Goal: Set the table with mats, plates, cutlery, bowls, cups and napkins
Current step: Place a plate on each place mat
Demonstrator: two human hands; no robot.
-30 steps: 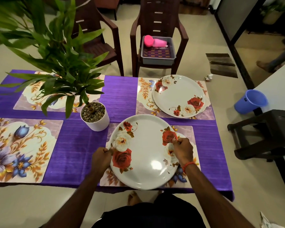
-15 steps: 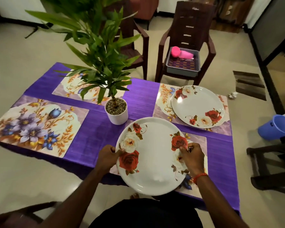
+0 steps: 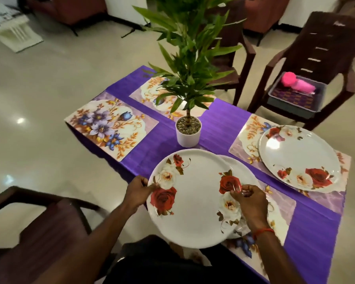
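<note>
I hold a white rose-patterned plate (image 3: 195, 197) over the near edge of the purple-clothed table (image 3: 223, 117). My left hand (image 3: 138, 191) grips its left rim. My right hand (image 3: 248, 199) pinches its right rim. Just right of it the rim of a second plate (image 3: 246, 170) shows underneath, lying on the near floral mat (image 3: 283, 212). Another rose plate (image 3: 299, 158) lies on the far right mat (image 3: 246, 138). Two bare floral mats (image 3: 111, 128) (image 3: 150, 93) lie at the left end.
A potted plant (image 3: 188, 133) stands mid-table, close behind the held plate. A grey tray (image 3: 295, 103) with pink cups (image 3: 295, 84) sits on the far brown chair (image 3: 324, 48). A brown chair (image 3: 39, 232) is by my left arm.
The held plate has shifted left off the near mat and over the table edge, uncovering a second plate's rim. My view has swung left along the table.
</note>
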